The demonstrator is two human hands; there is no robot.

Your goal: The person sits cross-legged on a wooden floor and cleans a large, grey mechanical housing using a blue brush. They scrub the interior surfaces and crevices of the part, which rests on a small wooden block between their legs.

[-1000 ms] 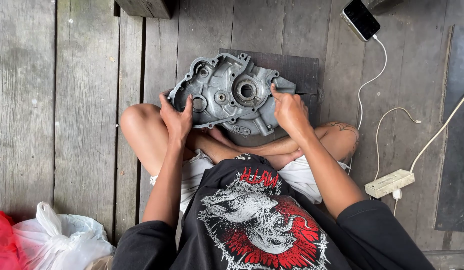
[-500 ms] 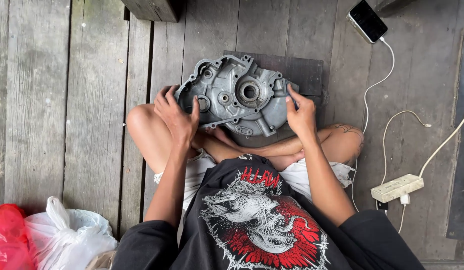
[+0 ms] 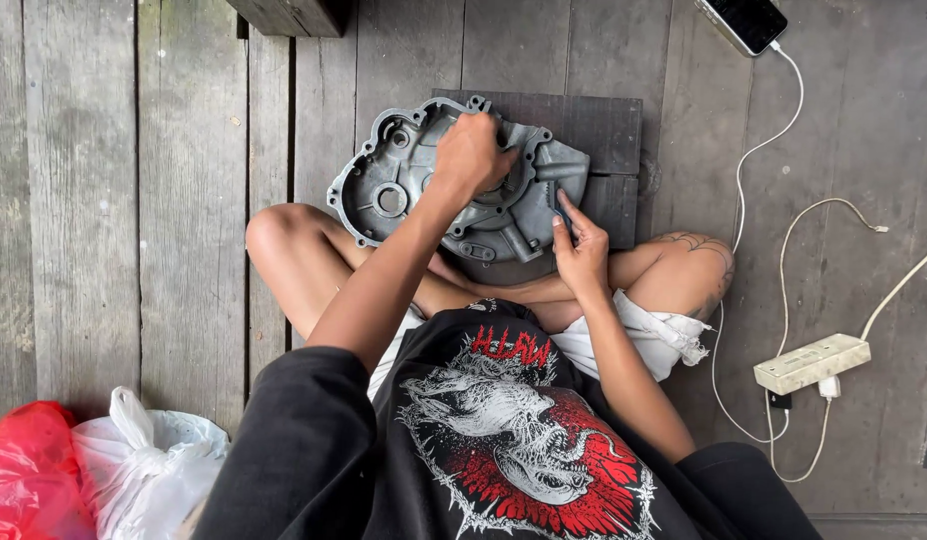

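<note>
A grey cast-metal engine casing (image 3: 399, 185) lies on a dark board (image 3: 599, 125) on the plank floor, just past my crossed legs. My left hand (image 3: 472, 155) reaches across it and rests curled over the round opening at its centre, hiding what is under the fingers. My right hand (image 3: 581, 250) is at the casing's near right edge, with thumb and fingers pinching that edge.
A phone (image 3: 746, 20) at the top right is plugged by a white cable (image 3: 784, 120) into a white power strip (image 3: 812, 363) on my right. A red bag (image 3: 24, 470) and a white plastic bag (image 3: 149, 465) lie at the lower left. A dark wooden block (image 3: 289, 15) sits at the top.
My left hand has left the casing's left rim and moved onto its centre. My right hand has slid down to the near right edge.
</note>
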